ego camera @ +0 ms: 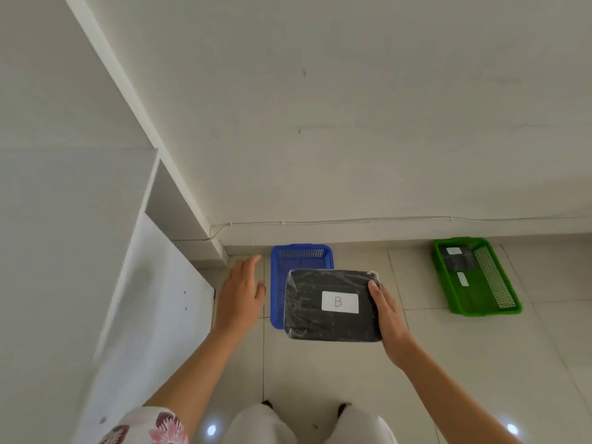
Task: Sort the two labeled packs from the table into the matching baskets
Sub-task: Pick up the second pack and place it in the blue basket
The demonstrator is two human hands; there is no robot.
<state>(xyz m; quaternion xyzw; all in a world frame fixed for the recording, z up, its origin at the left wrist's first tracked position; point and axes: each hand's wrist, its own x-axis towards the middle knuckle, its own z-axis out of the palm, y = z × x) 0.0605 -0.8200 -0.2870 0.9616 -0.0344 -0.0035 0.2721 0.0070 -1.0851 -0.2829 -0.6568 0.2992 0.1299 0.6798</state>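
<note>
A black plastic-wrapped pack (320, 318) with a white label marked "B" is held flat above the blue basket (277, 283), covering most of it. My right hand (389, 318) grips the pack's right edge, thumb on top. My left hand (240, 290) hovers open to the left of the blue basket, holding nothing. On the floor to the right lies the green basket (480, 307), with another black pack (456, 259) bearing a white label at its far end.
Both baskets sit on a pale tiled floor (432, 363) against a white wall. A white table (153, 299) edge runs along the left. My legs and shoes show at the bottom. A thin cable runs along the wall base.
</note>
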